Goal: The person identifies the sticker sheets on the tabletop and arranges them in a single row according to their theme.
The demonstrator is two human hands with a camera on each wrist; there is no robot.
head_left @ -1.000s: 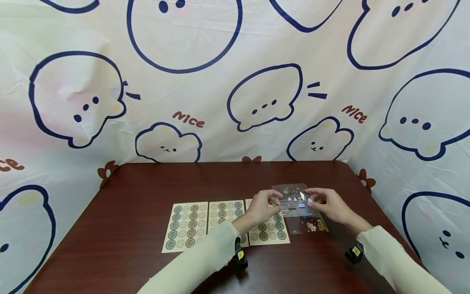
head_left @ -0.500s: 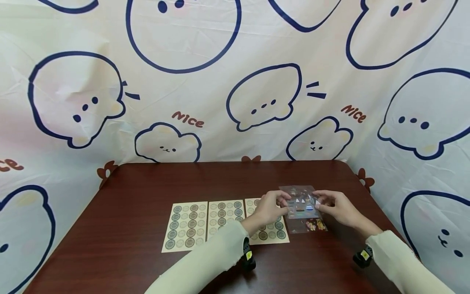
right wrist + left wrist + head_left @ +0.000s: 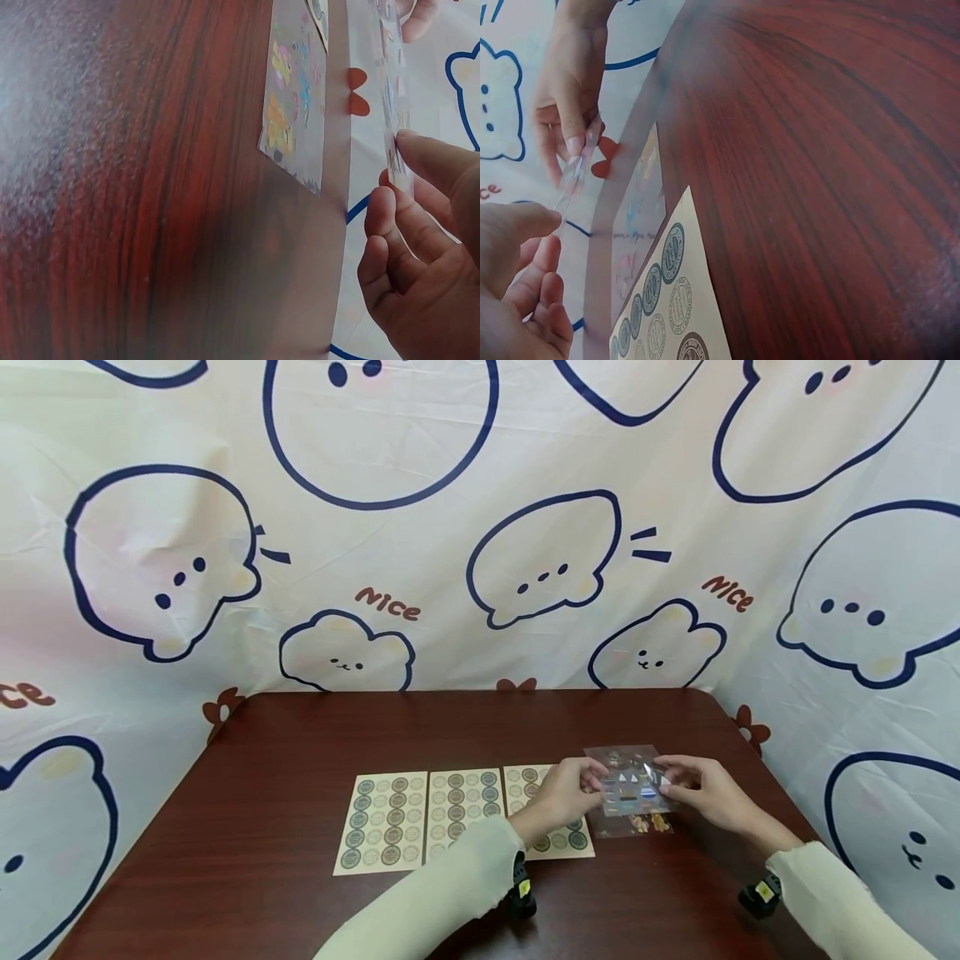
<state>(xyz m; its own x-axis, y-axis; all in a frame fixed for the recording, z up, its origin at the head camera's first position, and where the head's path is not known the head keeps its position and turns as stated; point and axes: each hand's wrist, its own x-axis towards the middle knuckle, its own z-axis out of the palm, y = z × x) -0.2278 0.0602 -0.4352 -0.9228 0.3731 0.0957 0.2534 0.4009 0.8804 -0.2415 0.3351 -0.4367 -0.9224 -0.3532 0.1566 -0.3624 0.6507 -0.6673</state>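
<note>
Between my two hands a clear sticker sheet [image 3: 630, 783] with small printed shapes is held up over the table. My left hand [image 3: 564, 793] pinches its left edge between thumb and fingers. The opposite edge is pinched by my right hand [image 3: 708, 792], thumb on the near face, as the right wrist view also shows. Seen edge-on in the left wrist view, the held sheet [image 3: 576, 176] stands tilted. A second clear sticker sheet [image 3: 289, 97] with colourful cartoon figures lies on the table below; in the head view the held sheet covers most of it.
Three cream sheets of round stickers lie side by side: a left sheet [image 3: 382, 822], a middle sheet [image 3: 459, 802] and a right sheet [image 3: 517, 772], partly hidden by my left arm. The dark wooden table [image 3: 225, 843] meets a printed cloth backdrop [image 3: 435, 652].
Both hands have moved to the right and slightly nearer to me, carrying the clear sticker sheet with them. It now overlaps more of the sheet lying below. The cream sheets stay put.
</note>
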